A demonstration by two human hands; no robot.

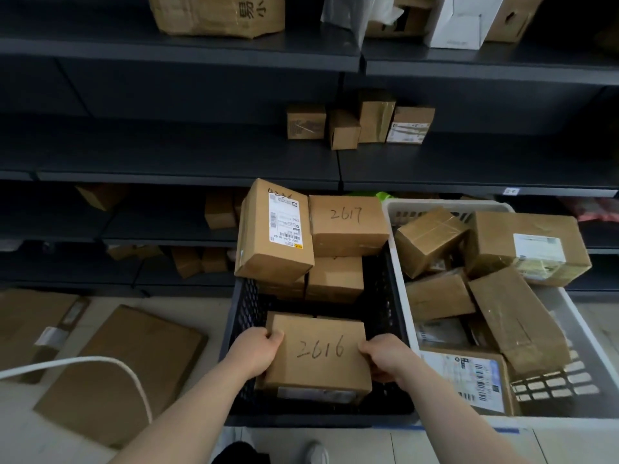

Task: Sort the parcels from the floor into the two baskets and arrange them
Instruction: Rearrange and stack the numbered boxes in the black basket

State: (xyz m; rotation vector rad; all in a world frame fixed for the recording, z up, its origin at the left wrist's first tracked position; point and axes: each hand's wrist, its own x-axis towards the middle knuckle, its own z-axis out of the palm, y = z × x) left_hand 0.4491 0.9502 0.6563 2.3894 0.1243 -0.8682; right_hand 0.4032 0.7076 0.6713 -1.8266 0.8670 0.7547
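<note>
Parcel "2616" [318, 353] is sitting at the near end of the black basket [244, 316], with the left hand [256, 351] and right hand [385, 358] gripping its opposite sides, fingers curling round the edges. Risk: nudging it farther could be disturbing the far stack under parcel "2617" [348, 226], which is overhanging the rim. The written face is pointing up, with the long axis apparently running left to right.

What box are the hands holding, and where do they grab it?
The box marked 2616. The left hand grips its left side and the right hand grips its right side, over the black basket.
</note>
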